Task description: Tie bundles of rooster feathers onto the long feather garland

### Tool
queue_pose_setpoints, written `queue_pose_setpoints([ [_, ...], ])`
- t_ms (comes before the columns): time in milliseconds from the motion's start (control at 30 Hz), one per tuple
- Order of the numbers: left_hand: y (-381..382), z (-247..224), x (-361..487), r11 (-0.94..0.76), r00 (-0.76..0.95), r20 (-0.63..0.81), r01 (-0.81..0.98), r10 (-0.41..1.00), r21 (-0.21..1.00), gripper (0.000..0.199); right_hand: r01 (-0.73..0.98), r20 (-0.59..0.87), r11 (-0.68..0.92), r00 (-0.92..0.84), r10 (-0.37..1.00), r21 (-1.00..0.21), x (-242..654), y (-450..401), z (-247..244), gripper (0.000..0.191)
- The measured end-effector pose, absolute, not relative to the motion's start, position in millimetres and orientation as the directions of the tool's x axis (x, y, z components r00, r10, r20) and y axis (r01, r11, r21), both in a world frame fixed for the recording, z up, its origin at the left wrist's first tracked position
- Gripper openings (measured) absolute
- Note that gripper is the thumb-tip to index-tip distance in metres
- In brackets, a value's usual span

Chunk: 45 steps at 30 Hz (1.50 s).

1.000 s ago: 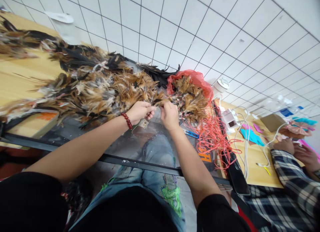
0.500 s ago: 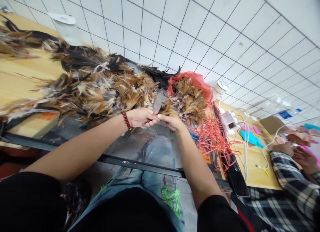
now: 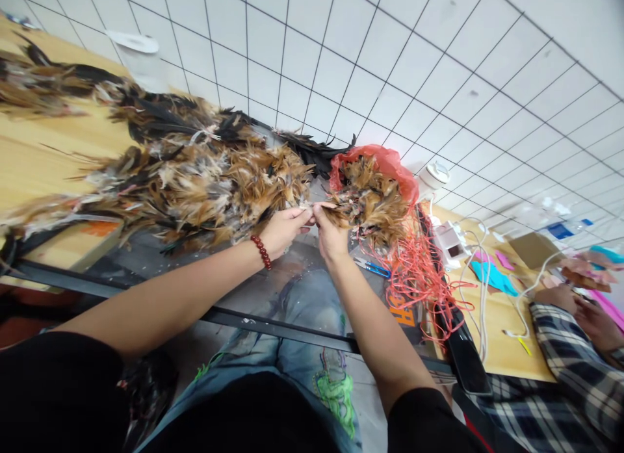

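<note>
Head view has a small tuft of brown feathers [image 3: 340,215] at the fingertips, fanning out to the right with its long axis running roughly left to right, its narrow end toward the fingers. The bare right hand [image 3: 333,237] is nearer, its thumb and forefinger seemingly pinched on that end; the left hand [image 3: 285,232] meets it tip to tip from the left, but what its fingers grip, if anything, is too small to tell. Just beyond the tuft, to the right, lies a brown feather pile [image 3: 377,206] at the mouth of a thin red plastic bag [image 3: 400,168]; a larger brown, black and cream feather heap [image 3: 229,186] spreads left. Blue-handled metal snips [image 3: 376,268] lie right of the right wrist, beside a tangle of coral-red string [image 3: 419,271].
</note>
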<state>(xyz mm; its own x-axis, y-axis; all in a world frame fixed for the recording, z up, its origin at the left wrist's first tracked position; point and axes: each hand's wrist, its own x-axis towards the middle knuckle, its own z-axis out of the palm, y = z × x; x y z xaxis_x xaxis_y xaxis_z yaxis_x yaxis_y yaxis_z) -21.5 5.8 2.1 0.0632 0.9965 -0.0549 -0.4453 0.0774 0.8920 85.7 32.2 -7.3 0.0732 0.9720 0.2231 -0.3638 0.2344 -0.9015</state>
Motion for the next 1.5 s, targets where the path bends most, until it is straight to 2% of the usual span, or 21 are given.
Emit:
queue_pose_setpoints([
  [200,3.6,8.8,-19.9,-0.021,-0.067,-0.020,-0.561,0.998,0.828,0.022,-0.522,0.079,0.064,-0.006,0.997,-0.851,72.4,25.3,1.3,0.020],
  [367,4.9,14.2,-24.6,0.044,-0.013,-0.068,-0.635,0.998,0.771,0.018,-0.547,0.040,-0.002,-0.065,0.997,-0.837,68.7,18.3,3.9,0.016],
  [600,7.8,13.9,-29.8,0.032,0.027,-0.020,-0.585,0.999,0.810,0.027,-0.604,-0.051,-0.125,-0.138,0.989,-0.787,72.7,19.5,2.3,0.019],
  [700,9.3,13.2,-30.2,0.022,0.029,-0.008,-0.508,1.000,0.861,0.033,-0.504,-0.084,-0.185,-0.218,0.972,-0.844,76.9,23.8,-5.7,0.020],
  [767,12.3,11.8,-31.8,-0.053,-0.050,0.034,-0.453,0.998,0.890,0.033,-0.352,-0.018,-0.083,-0.184,0.983,-0.932,78.4,25.9,-13.2,0.020],
  [833,16.1,9.7,-34.0,-0.148,-0.144,0.102,-0.358,0.984,0.922,0.030,-0.117,0.156,0.149,-0.054,0.986,-0.982,79.8,26.3,-18.9,0.016],
  [867,17.9,8.5,-35.0,-0.178,-0.172,0.131,-0.295,0.976,0.939,0.029,0.024,0.272,0.271,0.008,0.962,-0.962,81.0,25.8,-20.2,0.016],
  [900,19.5,7.3,-35.9,-0.192,-0.186,0.150,-0.233,0.971,0.953,0.029,0.166,0.384,0.373,0.036,0.923,-0.913,82.7,24.9,-20.4,0.020],
  [967,21.6,5.1,-37.1,-0.179,-0.172,0.152,-0.150,0.973,0.972,0.028,0.395,0.554,0.516,-0.020,0.832,-0.760,87.1,22.4,-18.5,0.036],
  [1033,22.0,3.2,-37.6,-0.147,-0.138,0.130,-0.126,0.982,0.981,0.025,0.514,0.619,0.601,-0.161,0.768,-0.612,91.4,20.6,-16.3,0.048],
  [1133,21.4,1.0,-37.7,-0.121,-0.089,0.110,-0.126,0.990,0.985,0.025,0.568,0.590,0.637,-0.300,0.750,-0.521,94.7,21.3,-17.8,0.058],
  [1333,21.7,1.2,-37.9,-0.084,-0.059,0.075,-0.175,0.995,0.981,0.022,0.448,0.587,0.629,-0.250,0.770,-0.635,95.6,30.4,-28.1,0.065],
  [1500,21.4,3.6,-38.4,-0.072,-0.065,0.059,-0.207,0.996,0.976,0.021,0.411,0.586,0.654,-0.295,0.755,-0.635,97.7,36.4,-33.5,0.056],
])
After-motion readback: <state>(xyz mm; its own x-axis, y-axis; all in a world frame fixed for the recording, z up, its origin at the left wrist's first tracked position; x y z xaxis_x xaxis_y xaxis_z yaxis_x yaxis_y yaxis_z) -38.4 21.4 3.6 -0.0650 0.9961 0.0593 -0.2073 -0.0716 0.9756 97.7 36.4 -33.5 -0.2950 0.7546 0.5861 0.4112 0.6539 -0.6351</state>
